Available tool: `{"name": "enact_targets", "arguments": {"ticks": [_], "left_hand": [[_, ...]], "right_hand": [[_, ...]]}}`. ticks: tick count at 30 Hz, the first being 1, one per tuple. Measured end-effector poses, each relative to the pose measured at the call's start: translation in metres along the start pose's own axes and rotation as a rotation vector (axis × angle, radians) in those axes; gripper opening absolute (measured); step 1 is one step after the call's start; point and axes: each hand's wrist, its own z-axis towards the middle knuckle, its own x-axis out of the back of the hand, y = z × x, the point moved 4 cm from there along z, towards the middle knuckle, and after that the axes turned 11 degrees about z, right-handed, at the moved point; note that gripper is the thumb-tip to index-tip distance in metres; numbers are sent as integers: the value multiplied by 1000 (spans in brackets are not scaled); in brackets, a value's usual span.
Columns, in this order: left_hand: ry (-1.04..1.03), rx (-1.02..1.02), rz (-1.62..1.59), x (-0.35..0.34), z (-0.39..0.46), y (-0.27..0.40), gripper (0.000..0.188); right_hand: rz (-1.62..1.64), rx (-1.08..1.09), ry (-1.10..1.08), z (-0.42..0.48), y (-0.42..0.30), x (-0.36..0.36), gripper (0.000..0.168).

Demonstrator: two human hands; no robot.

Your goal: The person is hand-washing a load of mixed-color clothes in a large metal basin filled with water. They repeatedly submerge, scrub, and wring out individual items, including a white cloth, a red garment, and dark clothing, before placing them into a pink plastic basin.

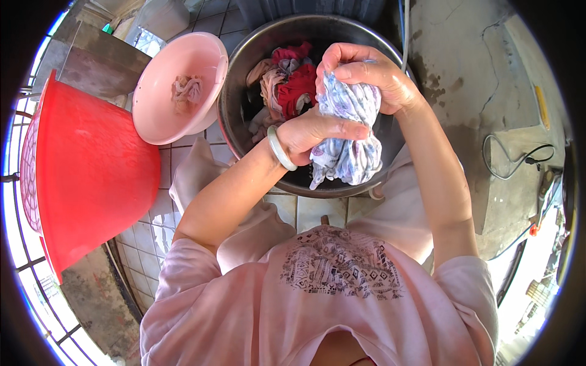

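A wet, bunched white and blue patterned cloth is gripped in both hands above a large metal basin. My left hand is wrapped around its middle, the thumb lying across it. My right hand holds the upper end, fingers curled over the top. Below the left hand the cloth's lower part hangs loose in folds. Inside the basin lies a heap of damp clothes, among them a red garment and a peach-coloured one. The hands and cloth hide the basin's right part.
To the left a pink plastic basin leans tilted, with a small crumpled cloth in it. A large red tub lies on its side beyond. On the right is a concrete ledge with a looped cable. Tiles cover the floor.
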Motion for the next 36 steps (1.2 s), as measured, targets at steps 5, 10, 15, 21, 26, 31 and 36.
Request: {"name": "enact_targets", "arguments": {"ticks": [5,10,15,21,26,31,36], "left_hand": [[253,-62,11,5,13,-24,30],[450,-77,206,37,24,-67,31],[603,-38,415,59,27,-83,26],[233,-282,171,58,27,-41,43],[276,-73,-264,58,27,-44,66],[52,-297,-495,48,36,-27,74],[439,-531,-280,71,30,11,44]], "right_hand": [[-283,-32,145,1,18,4,18],[-664,61,238,8,51,21,16],[-803,50,451,14,80,38,20],[-522,391,480,9,35,39,12],[-402,667,627,-6,0,24,11],[-361,785,714,-8,8,10,18],[162,842,670,-5,21,21,23]]}}
